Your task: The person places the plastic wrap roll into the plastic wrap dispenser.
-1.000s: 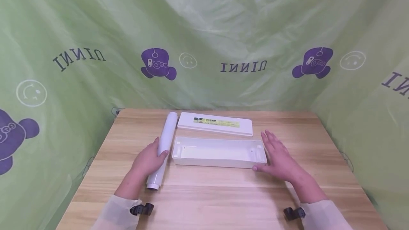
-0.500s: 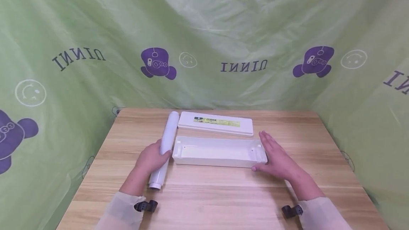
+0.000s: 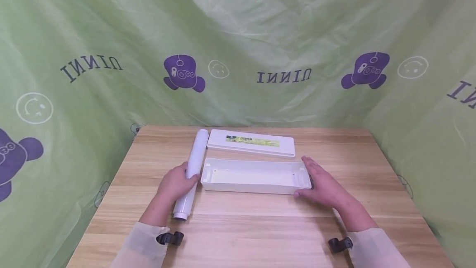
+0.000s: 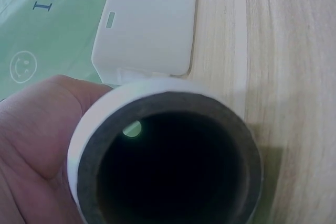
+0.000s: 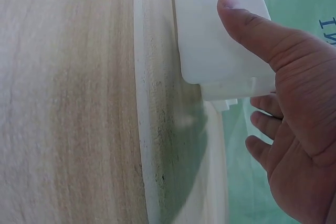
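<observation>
My left hand (image 3: 177, 183) grips a long white roll of cling film (image 3: 193, 166), which lies slantwise at the left of the table. In the left wrist view, the dark hollow core of the cling film roll (image 4: 92, 114) faces the camera and the hand (image 4: 39, 135) holds its side. Just right of it lies an open white dispenser box (image 3: 253, 187) with nothing inside. My right hand (image 3: 326, 186) holds the box's right end, thumb on the front wall. In the right wrist view, the other fingers of the right hand (image 5: 307, 114) curl behind the end of the box (image 5: 223, 45).
Behind the box lies a flat white lid (image 3: 215, 142) with a yellow-green label. Everything is on a wood-grain table (image 3: 245, 235). A green printed curtain (image 3: 238, 24) stands behind and at both sides.
The left hand and the cling film roll have shifted slightly right, nearer the box. My right hand's fingers have drawn in around the box's right end. Box and lid stay in place.
</observation>
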Demonstrator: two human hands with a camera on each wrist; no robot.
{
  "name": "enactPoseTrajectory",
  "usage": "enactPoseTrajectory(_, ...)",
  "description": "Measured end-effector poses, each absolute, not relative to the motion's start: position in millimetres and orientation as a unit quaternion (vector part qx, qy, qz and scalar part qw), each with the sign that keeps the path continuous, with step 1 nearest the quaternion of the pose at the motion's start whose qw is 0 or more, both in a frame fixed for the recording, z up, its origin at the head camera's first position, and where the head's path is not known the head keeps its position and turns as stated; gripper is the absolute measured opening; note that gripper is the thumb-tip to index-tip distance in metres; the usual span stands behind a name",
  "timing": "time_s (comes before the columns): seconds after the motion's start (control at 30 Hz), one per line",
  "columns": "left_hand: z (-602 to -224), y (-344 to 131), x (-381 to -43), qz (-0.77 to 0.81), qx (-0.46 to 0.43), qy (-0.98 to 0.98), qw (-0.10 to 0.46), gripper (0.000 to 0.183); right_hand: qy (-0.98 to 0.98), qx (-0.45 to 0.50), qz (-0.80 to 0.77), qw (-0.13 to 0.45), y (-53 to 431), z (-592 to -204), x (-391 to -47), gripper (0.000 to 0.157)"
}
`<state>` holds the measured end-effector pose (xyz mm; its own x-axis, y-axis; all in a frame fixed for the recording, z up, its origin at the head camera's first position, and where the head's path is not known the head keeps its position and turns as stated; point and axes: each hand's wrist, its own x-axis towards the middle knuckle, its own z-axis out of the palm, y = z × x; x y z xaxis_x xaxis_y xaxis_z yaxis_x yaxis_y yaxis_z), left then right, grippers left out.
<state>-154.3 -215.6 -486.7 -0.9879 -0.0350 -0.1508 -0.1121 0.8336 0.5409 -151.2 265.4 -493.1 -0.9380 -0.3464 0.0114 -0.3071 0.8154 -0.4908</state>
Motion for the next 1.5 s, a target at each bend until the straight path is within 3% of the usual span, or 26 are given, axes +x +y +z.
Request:
enactPoseTrajectory(0.53, -489.1, -223.1, -155.3, 0.293, -0.034, 0.953, 0.067, 0.060, 0.952, -0.176, -0.248, 0.036, 267.1, -491.8, -149.4, 0.120)
enactPoseTrajectory(1.5, -462.1, -230.0, -151.6, 0.295, -0.015, 0.954, 0.041, 0.075, 0.953, -0.181, -0.239, 0.042, 266.9, -489.1, -151.2, 0.121)
